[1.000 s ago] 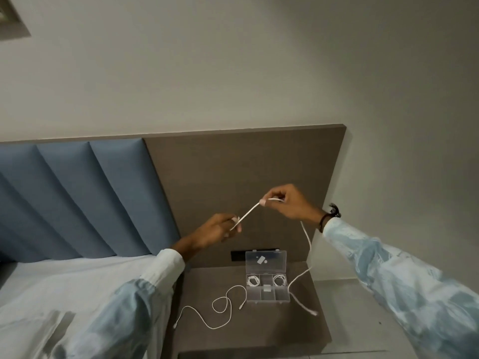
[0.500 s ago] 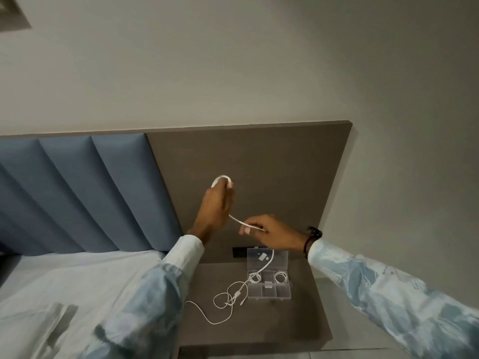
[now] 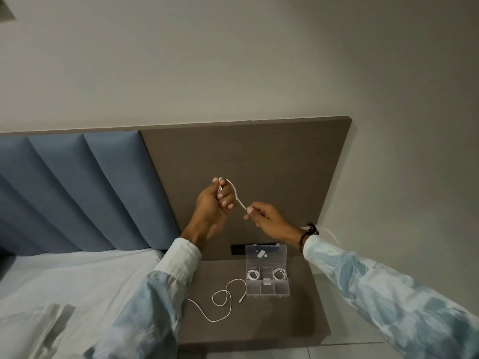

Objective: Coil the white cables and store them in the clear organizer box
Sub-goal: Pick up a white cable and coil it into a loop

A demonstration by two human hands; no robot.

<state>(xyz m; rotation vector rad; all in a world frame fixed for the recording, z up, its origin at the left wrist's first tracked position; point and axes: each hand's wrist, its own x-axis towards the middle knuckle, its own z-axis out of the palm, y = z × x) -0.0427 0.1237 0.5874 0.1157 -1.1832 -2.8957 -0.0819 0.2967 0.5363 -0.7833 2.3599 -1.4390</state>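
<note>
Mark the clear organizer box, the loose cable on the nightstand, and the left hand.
clear organizer box (image 3: 267, 294): head view, front wall.
loose cable (image 3: 225, 294): head view, its middle loop.
left hand (image 3: 212, 206): head view, back of hand.

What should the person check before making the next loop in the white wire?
1. Left hand holds the white cable: ok.
2. Right hand pinches the cable farther along: ok.
3. Cable between the hands free of knots: ok.
4. Cable's trailing end hangs free: cannot tell, hidden behind the right sleeve.
5. Clear organizer box lid open: ok.
6. Empty compartment left in the box: ok, the front ones look free.
</note>
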